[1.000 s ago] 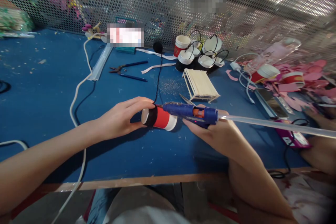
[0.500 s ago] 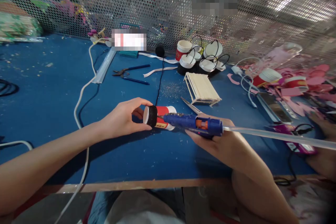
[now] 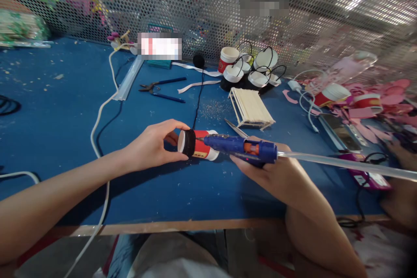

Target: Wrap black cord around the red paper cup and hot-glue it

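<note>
Lying on its side above the blue table, a red and white paper cup [image 3: 201, 151] has black yarn [image 3: 189, 142] wound around its left end. My left hand [image 3: 159, 142] is closed on that end, thumb below and fingers above. A blue hot glue gun [image 3: 228, 142] is in my right hand [image 3: 263, 169], with a clear glue stick [image 3: 332, 163] running out of its back. The gun's nozzle points left and is at the edge of the wound yarn; whether it touches, I cannot tell. Scissors [image 3: 236, 128] show partly beyond my right hand.
A stick-built rack [image 3: 250, 107], yarn-covered cups [image 3: 232, 74] and blue-handled pliers [image 3: 163, 89] lie farther back. A yarn ball [image 3: 198, 60] feeds the strand. A white cable [image 3: 97, 126] crosses at left. Another person's hand [image 3: 402, 152] is at far right, near a phone [image 3: 342, 132].
The glue gun and my right hand have shifted slightly left and up along the cup. My left hand keeps its hold; the view has tilted a little.
</note>
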Demonstrator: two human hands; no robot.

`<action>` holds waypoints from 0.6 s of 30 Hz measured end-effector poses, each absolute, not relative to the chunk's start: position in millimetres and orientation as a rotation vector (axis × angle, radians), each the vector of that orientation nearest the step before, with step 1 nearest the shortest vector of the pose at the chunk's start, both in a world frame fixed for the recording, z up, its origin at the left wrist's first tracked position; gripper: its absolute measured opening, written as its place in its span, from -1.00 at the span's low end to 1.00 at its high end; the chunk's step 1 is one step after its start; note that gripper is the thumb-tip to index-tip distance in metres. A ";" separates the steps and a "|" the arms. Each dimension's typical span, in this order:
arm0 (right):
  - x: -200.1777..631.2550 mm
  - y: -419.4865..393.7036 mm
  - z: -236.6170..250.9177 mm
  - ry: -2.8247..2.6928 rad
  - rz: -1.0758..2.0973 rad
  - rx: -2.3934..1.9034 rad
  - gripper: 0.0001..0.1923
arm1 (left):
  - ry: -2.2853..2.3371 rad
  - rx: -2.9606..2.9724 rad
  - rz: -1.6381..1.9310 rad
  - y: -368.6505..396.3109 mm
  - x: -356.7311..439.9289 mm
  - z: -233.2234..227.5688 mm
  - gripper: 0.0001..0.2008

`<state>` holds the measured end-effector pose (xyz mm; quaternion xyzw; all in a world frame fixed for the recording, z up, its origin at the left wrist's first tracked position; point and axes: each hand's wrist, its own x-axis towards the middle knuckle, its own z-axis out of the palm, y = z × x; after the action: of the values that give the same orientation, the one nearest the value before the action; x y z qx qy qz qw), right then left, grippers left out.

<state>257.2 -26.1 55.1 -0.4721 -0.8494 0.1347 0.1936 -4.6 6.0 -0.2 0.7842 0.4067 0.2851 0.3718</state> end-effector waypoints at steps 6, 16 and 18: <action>258.7 -23.2 51.2 -2.352 0.233 -1.277 -0.76 | 0.958 2.126 0.779 6.0 -4.9 -3.0 -0.50; 270.0 -26.7 44.2 -2.385 0.322 -1.319 -0.75 | 0.993 2.138 0.767 7.0 -5.2 -3.5 -0.47; 271.5 -23.7 42.3 -2.364 0.271 -1.323 -0.78 | 0.969 2.193 0.782 6.3 -5.7 -3.2 -0.49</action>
<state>271.5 -23.7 42.3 -0.4752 -0.8494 0.0975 0.2080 -5.7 6.3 -3.2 0.8283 0.3659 0.2952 0.3049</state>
